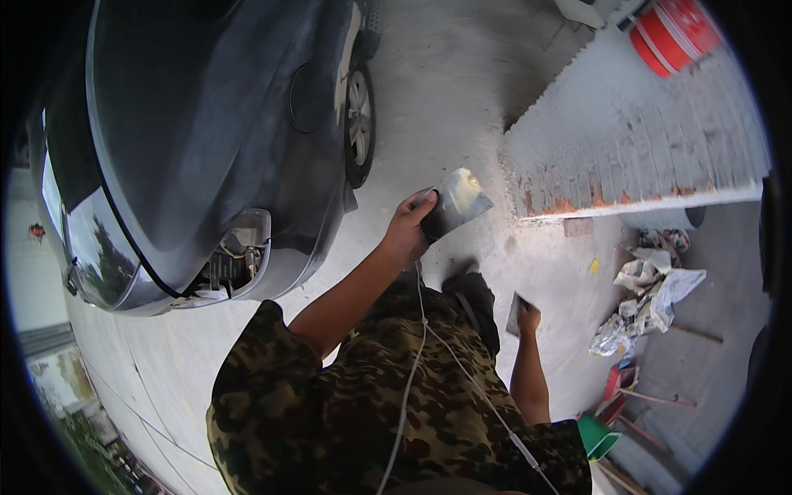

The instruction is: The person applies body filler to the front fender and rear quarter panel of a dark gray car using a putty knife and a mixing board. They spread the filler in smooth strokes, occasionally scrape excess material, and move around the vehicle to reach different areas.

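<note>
My left hand [405,231] is closed on a dark, flat putty scraper [450,211], its thumb lying over the top face. A smear of cream-yellow putty [468,186] covers the plate's far corner. Lower and to the right, my right hand [529,318] grips a smaller dark flat scraper [515,314], partly hidden by its fingers. To the left stands a dark car [206,107] with dull, greyish patches on its body panel. An opening with bare fittings [239,256] shows at the car's corner. Neither hand touches the car.
A car wheel [358,120] stands beyond my left hand. A red bucket [672,37] sits on a pale raised slab [635,124] at the far right. Crumpled sheeting [652,289], a red dustpan-like thing [615,392] and a green container [596,437] lie right. White cables [424,322] hang down my front.
</note>
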`<action>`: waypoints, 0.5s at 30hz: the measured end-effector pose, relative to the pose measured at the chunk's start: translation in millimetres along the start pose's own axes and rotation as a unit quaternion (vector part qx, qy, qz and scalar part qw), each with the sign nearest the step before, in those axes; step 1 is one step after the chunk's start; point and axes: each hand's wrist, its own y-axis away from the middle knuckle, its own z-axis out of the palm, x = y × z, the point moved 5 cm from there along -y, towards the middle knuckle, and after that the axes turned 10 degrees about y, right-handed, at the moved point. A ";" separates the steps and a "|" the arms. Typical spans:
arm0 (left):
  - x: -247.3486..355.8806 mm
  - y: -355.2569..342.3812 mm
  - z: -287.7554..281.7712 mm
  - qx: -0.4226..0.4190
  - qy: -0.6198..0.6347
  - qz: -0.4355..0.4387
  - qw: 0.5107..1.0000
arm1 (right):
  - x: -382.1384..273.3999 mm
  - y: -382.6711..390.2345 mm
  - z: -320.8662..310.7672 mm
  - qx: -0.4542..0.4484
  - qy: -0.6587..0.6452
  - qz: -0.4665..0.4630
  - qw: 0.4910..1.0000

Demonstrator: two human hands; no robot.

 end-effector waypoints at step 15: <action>57.2 -93.0 -60.2 0.232 0.061 0.283 0.929 | -406.1 -356.2 -17.4 -0.066 -0.123 -0.395 0.908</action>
